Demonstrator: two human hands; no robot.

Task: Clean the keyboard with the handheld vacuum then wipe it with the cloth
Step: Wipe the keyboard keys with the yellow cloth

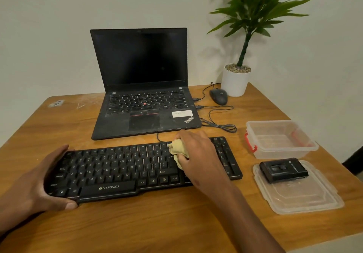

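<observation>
A black keyboard (121, 170) lies across the front of the wooden table (137, 223). My left hand (37, 182) grips its left end, thumb on the front edge and fingers over the back edge. My right hand (198, 154) holds a bunched yellow cloth (176, 151) and presses it on the keys right of the middle. The black handheld vacuum (283, 170) lies on a clear plastic lid (302, 197) to the right of the keyboard.
An open black laptop (143, 88) stands just behind the keyboard, its cables (220, 123) looping to the right. A clear plastic box (280, 139), a black mouse (219, 96) and a potted plant (235, 80) occupy the right side. The table's right edge is close.
</observation>
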